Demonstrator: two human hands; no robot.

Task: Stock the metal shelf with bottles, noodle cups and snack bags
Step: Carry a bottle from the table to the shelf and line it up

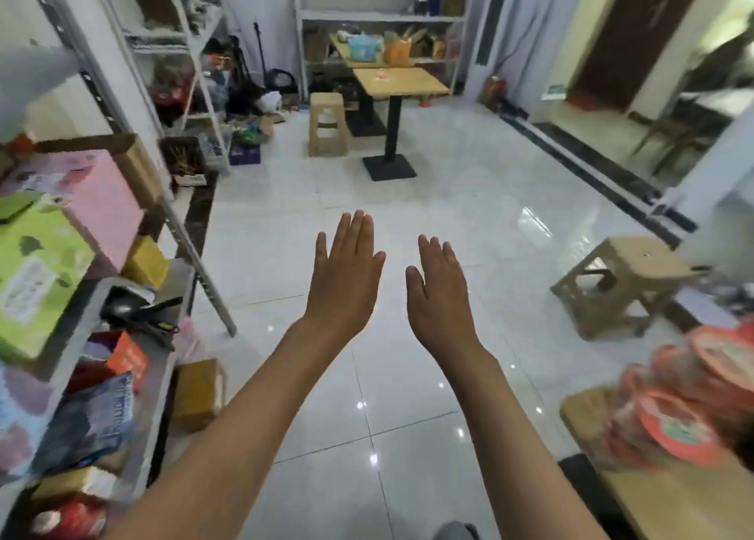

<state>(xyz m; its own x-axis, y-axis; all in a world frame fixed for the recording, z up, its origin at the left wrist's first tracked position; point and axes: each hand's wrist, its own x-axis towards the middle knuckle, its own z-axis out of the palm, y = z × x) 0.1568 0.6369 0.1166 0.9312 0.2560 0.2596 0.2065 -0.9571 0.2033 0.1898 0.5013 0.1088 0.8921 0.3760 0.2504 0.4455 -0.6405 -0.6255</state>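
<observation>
Both arms are stretched forward over the white tiled floor (408, 196), backs of the hands facing up. The left hand (347, 274) holds nothing; its fingers (359, 229) are straight and lie close together, the thumb set slightly apart. The right hand (440, 294) is likewise empty, fingers (434, 250) straight and nearly together. The two hands are near each other and do not touch.

The metal shelf (171, 229) stands along the left edge of the view. Its visible levels carry a pink box (94, 196), a green box (36, 270) beside it, a small yellow box (145, 262), a black object that cannot be identified, and several packets lower down, blurred.

The noodle cups (693, 409) with red lids are piled at the lower right on a wooden worktop (673, 507), well apart from the shelf; motion blur hides their number.

A tan plastic stool (624, 282) stands on the floor to the right. Farther back are a second stool (326, 125) and a small wooden table (398, 82), with more shelving behind.
</observation>
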